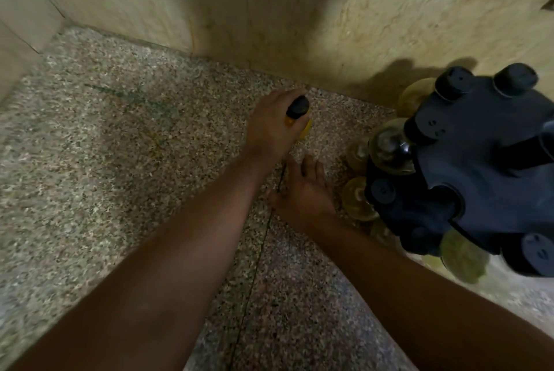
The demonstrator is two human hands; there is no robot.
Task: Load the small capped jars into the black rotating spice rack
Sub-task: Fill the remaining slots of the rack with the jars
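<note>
The black rotating spice rack stands at the right, seen from above, with several black-capped glass jars sitting in its slots around the rim. My left hand is out in the middle of the counter, wrapped around a small jar with a black cap and yellow contents. My right hand lies lower, just left of the rack, fingers spread and holding nothing. Its fingertips are close to the rack's lowest jars.
The speckled granite counter runs left and toward me. A beige stone wall closes the back and forms a corner behind the rack. A dark seam crosses the counter under my arms.
</note>
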